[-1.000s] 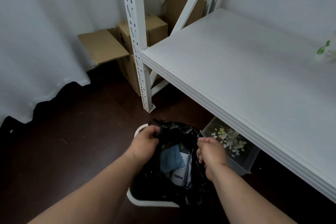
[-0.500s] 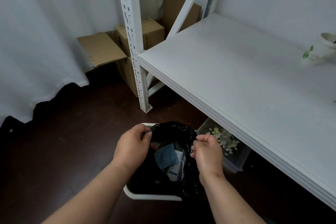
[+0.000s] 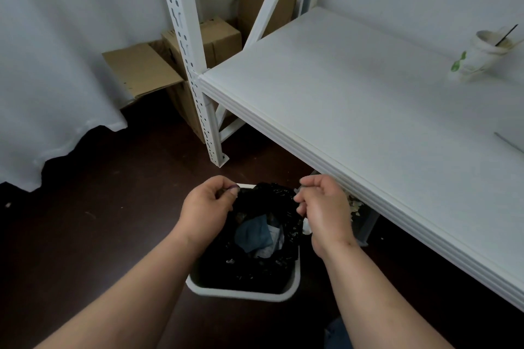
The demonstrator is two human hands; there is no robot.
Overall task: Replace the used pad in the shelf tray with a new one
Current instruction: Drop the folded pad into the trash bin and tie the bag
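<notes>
A white waste bin [image 3: 295, 272] lined with a black bag [image 3: 272, 263] stands on the dark floor below me. Inside the bag lie a crumpled blue-grey pad [image 3: 253, 234] and some white paper. My left hand [image 3: 208, 204] has its fingers closed on the bag's left rim. At the bag's right rim my right hand [image 3: 323, 207] is closed the same way. Behind my right hand, under the white shelf board [image 3: 368, 110], a clear plastic tray [image 3: 357, 214] with pale scraps is mostly hidden.
A white perforated shelf post [image 3: 195, 73] stands just beyond the bin. Cardboard boxes [image 3: 218, 37] sit behind it, by a white curtain [image 3: 56, 65]. A paper cup [image 3: 482, 54] with a stick in it stands at the shelf's far right.
Both hands have lifted a little and spread apart at the bag's rim, opening it wider. My view has swung right, bringing the paper cup into sight.
</notes>
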